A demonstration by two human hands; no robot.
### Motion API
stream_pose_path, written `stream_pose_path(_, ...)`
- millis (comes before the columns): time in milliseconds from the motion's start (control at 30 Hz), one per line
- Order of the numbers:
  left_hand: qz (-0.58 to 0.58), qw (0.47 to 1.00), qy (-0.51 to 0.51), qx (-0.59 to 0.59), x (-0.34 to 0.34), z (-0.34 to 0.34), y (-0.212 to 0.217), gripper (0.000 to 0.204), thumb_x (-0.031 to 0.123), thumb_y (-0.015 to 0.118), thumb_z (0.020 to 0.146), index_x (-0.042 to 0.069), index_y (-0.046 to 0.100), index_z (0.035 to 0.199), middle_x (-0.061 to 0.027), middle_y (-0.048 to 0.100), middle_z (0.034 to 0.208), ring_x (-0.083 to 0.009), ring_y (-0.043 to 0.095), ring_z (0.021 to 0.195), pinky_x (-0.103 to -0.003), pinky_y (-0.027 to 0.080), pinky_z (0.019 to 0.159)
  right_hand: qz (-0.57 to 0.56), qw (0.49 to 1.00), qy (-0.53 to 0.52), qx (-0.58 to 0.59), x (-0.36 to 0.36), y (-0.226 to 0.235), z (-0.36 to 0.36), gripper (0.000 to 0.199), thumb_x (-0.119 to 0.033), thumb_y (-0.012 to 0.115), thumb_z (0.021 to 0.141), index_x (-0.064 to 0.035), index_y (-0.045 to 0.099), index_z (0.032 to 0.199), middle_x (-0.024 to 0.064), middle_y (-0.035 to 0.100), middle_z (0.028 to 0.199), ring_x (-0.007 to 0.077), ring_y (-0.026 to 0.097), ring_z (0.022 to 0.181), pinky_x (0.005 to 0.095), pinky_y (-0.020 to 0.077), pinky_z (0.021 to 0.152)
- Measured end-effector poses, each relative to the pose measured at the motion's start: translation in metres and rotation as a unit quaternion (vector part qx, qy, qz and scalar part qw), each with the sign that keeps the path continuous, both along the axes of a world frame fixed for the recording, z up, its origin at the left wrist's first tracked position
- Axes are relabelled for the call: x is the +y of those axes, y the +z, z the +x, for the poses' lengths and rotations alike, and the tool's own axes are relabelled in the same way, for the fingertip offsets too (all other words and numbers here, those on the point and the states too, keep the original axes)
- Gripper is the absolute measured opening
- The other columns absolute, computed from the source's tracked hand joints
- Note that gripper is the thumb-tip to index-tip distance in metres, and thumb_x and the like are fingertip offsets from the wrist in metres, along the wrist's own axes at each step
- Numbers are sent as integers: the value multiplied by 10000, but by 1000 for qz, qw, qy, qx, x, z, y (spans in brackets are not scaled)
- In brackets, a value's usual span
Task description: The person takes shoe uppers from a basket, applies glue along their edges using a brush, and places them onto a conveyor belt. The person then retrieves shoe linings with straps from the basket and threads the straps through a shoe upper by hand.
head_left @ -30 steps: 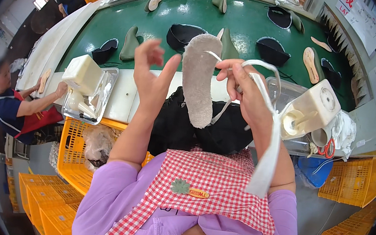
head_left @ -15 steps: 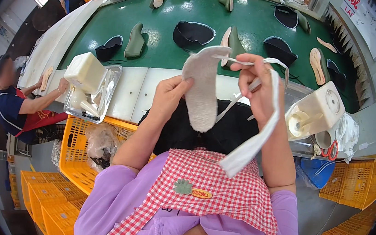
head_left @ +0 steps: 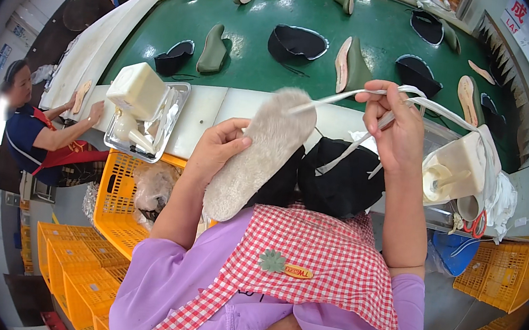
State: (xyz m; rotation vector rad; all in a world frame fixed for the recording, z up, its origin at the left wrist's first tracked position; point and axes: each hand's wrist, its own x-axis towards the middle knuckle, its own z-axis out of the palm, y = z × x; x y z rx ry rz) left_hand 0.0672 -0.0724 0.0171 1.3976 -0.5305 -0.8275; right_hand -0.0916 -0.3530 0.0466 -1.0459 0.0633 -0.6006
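Note:
My left hand (head_left: 217,150) grips a pale fluffy insole (head_left: 266,146) by its left edge, the thumb on the furry face. The insole leans, its wide end toward the belt. My right hand (head_left: 398,125) pinches several narrow white strips (head_left: 443,112) between thumb and fingers. One strip stretches taut from these fingers to the insole's upper end; others loop over the right wrist or dangle below the palm. Below both hands, black fabric pieces (head_left: 344,180) lie against the apron.
A green belt (head_left: 249,72) ahead carries green shoe lasts (head_left: 213,51) and black shoe uppers (head_left: 296,43). Trays with white containers (head_left: 137,90) stand at both sides. Red-handled scissors (head_left: 478,223) sit right. Yellow crates (head_left: 114,197) flank me. A co-worker (head_left: 40,133) handles an insole-shaped piece at left.
The insole has tilted and come nearer my body, its furry face now fully showing. My right hand has moved right, drawing the strip tight. The view has shifted slightly.

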Motion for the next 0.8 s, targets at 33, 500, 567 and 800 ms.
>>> stream_pose_path(33, 27, 1000, 0, -10, 13, 7, -12, 341, 63, 641, 901, 21, 600, 1237, -7, 663, 875, -63, 619, 783, -206, 491, 698, 2, 1000, -8, 12, 1, -2, 1, 389, -296, 430, 1035, 26, 648, 1030, 146, 690, 909, 86, 477, 543, 200, 316, 473)
stream_pose_path(500, 199, 965, -146, -88, 81, 41, -31, 538, 3, 648, 847, 77, 508, 1362, -47, 664, 1020, -108, 621, 941, -258, 491, 803, -45, 997, 16, 63, 15, 6, 15, 382, -296, 439, 1029, 19, 651, 989, 128, 675, 811, 75, 464, 526, 197, 299, 460)
stream_pose_path(567, 215, 870, -50, -442, 65, 44, -10, 485, 37, 626, 874, 78, 532, 1348, -84, 658, 1076, -167, 620, 975, -298, 488, 836, -63, 996, 42, 51, 21, 25, 15, 377, -282, 428, 1034, 22, 647, 995, 125, 672, 811, 63, 438, 508, 191, 296, 459)
stream_pose_path(800, -74, 900, -80, -421, -38, 1, 50, 343, 134, 565, 957, 54, 589, 1290, -89, 663, 1116, -195, 619, 1037, -327, 487, 886, -117, 987, 103, 46, 50, 62, 25, 371, -267, 407, 1044, 27, 632, 1019, 97, 637, 785, 43, 400, 492, 175, 298, 458)
